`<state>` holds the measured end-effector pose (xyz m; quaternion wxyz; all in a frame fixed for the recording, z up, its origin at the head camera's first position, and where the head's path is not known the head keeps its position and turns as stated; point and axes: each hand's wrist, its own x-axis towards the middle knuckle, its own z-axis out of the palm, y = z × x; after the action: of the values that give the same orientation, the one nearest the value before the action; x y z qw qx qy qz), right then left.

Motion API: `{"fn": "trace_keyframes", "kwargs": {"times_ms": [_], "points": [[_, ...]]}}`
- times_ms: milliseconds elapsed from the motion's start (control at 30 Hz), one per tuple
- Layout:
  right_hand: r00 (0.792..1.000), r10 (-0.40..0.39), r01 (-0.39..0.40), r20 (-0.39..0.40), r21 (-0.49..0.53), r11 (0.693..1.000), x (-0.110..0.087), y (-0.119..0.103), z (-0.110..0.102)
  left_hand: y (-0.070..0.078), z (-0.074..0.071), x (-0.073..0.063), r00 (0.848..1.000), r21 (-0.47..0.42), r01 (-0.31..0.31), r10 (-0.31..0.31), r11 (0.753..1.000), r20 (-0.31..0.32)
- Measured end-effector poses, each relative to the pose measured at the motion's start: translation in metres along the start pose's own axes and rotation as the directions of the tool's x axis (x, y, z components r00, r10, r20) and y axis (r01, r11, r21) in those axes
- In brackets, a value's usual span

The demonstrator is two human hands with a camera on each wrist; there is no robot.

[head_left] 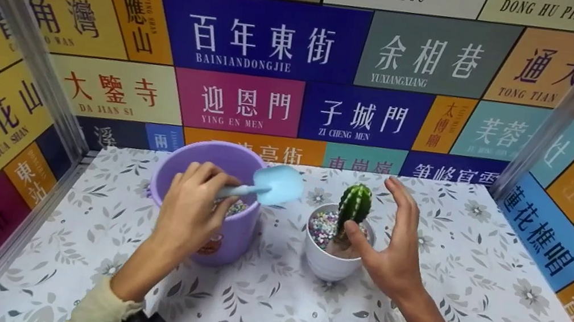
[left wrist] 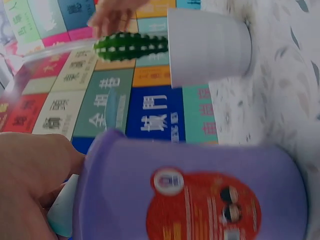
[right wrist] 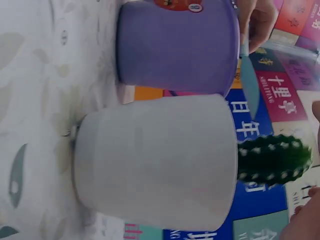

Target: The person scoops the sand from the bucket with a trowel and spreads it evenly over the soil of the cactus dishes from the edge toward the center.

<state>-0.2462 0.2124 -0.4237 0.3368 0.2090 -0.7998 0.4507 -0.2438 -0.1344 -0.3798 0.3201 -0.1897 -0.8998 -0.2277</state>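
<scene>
My left hand point(head_left: 193, 209) grips the handle of a light blue toy shovel point(head_left: 278, 185) over the rim of a purple bucket point(head_left: 236, 245). The shovel's blade points right, beyond the bucket's edge. Small multicoloured pebbles point(head_left: 238, 208) lie inside the bucket. To the right, a green cactus point(head_left: 355, 203) stands in a white pot point(head_left: 331, 266), with similar pebbles point(head_left: 321, 228) around part of its base. My right hand point(head_left: 394, 247) is beside the pot with fingers spread, its thumb close to the cactus; whether it touches is unclear.
A white tablecloth point(head_left: 262, 318) with grey leaves and flowers covers the table. Behind it rises a wall of coloured sign panels point(head_left: 260, 36). Metal posts point(head_left: 35, 40) stand at the left and right corners. A red sticker point(left wrist: 200, 205) is on the bucket.
</scene>
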Motion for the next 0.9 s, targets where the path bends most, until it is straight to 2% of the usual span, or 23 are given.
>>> {"fn": "trace_keyframes", "kwargs": {"times_ms": [67, 167, 233, 300, 367, 467, 600, 700, 900], "points": [[0.990, -0.125, 0.125, -0.059, -0.015, 0.992, 0.001, -0.011, 0.004, -0.008, -0.005, -0.003, 1.000, -0.006, 0.030, -0.030, 1.000, 0.005], [0.959, -0.268, 0.266, -0.091, -0.034, 0.963, 0.001, -0.027, 0.013, -0.020, -0.011, -0.005, 0.997, -0.012, 0.075, -0.075, 0.997, 0.017], [0.945, -0.318, 0.317, -0.080, -0.017, 0.948, 0.000, -0.036, 0.023, -0.027, -0.016, -0.005, 0.994, -0.014, 0.103, -0.102, 0.995, 0.026], [0.945, -0.324, 0.325, -0.042, 0.021, 0.946, -0.002, -0.043, 0.034, -0.035, -0.019, -0.005, 0.991, -0.021, 0.132, -0.131, 0.991, 0.038], [0.952, -0.305, 0.304, 0.005, 0.077, 0.950, -0.006, -0.048, 0.046, -0.041, -0.023, -0.005, 0.985, -0.035, 0.167, -0.165, 0.985, 0.053], [0.966, -0.239, 0.218, 0.101, 0.181, 0.959, -0.011, -0.056, 0.063, -0.049, -0.026, -0.006, 0.971, -0.061, 0.230, -0.226, 0.971, 0.075], [0.965, -0.158, 0.099, 0.211, 0.268, 0.958, -0.013, -0.062, 0.084, -0.057, -0.030, -0.006, 0.956, -0.078, 0.286, -0.278, 0.955, 0.097], [0.961, -0.109, 0.029, 0.254, 0.299, 0.954, -0.010, -0.062, 0.098, -0.059, -0.031, -0.005, 0.955, -0.077, 0.285, -0.276, 0.956, 0.108], [0.959, 0.009, -0.093, 0.284, 0.285, 0.954, 0.004, -0.056, 0.127, -0.060, -0.031, -0.004, 0.955, -0.068, 0.277, -0.266, 0.959, 0.130]]}}
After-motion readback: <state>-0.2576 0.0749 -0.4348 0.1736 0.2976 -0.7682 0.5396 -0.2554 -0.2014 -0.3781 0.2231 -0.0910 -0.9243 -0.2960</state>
